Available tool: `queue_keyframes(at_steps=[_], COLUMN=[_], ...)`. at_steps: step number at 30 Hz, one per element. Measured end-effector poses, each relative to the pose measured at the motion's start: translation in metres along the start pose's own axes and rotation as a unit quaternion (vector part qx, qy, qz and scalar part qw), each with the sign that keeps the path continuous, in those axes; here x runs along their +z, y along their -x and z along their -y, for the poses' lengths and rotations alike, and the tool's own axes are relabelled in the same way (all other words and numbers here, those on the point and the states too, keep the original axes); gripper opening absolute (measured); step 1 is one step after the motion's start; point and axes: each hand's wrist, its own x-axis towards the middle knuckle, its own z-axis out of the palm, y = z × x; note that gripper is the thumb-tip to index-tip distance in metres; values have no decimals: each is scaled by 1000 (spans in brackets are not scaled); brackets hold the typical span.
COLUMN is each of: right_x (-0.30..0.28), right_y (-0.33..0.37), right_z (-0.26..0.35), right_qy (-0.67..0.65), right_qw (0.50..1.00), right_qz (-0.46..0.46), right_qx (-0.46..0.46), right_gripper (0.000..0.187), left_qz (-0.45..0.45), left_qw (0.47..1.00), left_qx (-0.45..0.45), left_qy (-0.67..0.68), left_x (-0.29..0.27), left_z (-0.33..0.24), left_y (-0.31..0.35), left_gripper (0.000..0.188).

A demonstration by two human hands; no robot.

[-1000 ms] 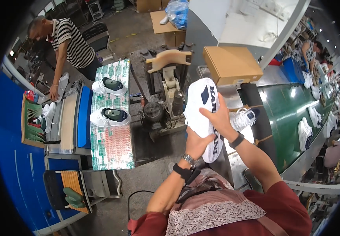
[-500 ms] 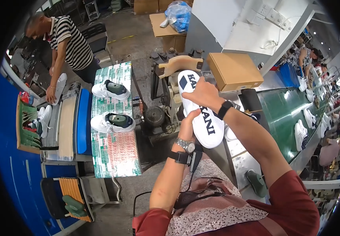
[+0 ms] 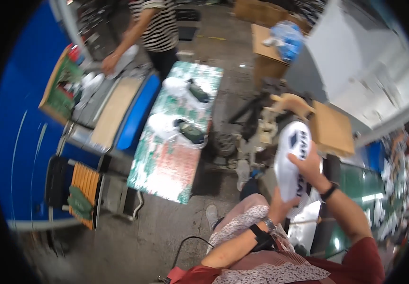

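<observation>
A white shoe (image 3: 286, 163) is between my two hands, its sole with dark markings turned up toward me. My right hand (image 3: 308, 165) grips its side, thumb lying across the sole. Lower down, my left hand (image 3: 281, 204) holds the near end of the shoe. Left of my hands, a table (image 3: 159, 170) with a shiny green, white and red covering bears two white shoes, a farther one (image 3: 178, 87) and a nearer one (image 3: 162, 125). Dark green forms seem to sit in their openings. Motion smears the picture.
A machine with a tan curved part (image 3: 293, 102) and a cardboard box (image 3: 332, 128) stand just beyond the shoe. To the right runs a green conveyor (image 3: 351, 182). Across the table, a person in a striped shirt (image 3: 159, 31) reaches toward a bench. A folding chair (image 3: 84, 182) holds a green form.
The view has swung left, so the table and chair appear farther right. My hands and the shoe now sit lower and farther right in the picture, still gripped by both hands.
</observation>
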Motion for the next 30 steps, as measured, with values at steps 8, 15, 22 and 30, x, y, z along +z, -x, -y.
queue_keyframes(at_steps=[8, 15, 22, 30], right_x=[1, 42, 45, 30], right_y=[-210, -240, -226, -203], right_z=[-19, -32, -27, -13], right_qy=[26, 117, 232, 101], right_qw=[768, 714, 863, 921], right_qz=[553, 541, 444, 375], right_qx=[322, 428, 69, -37], right_gripper=[34, 29, 35, 65], left_qz=[71, -93, -144, -211], left_qw=[993, 973, 922, 933], left_qx=[8, 32, -94, 79], left_qy=[89, -209, -346, -281], left_x=[-46, -53, -51, -54], left_z=[-58, -91, -123, -86], left_y=[0, 5, 1, 5], left_gripper=[79, 84, 88, 73])
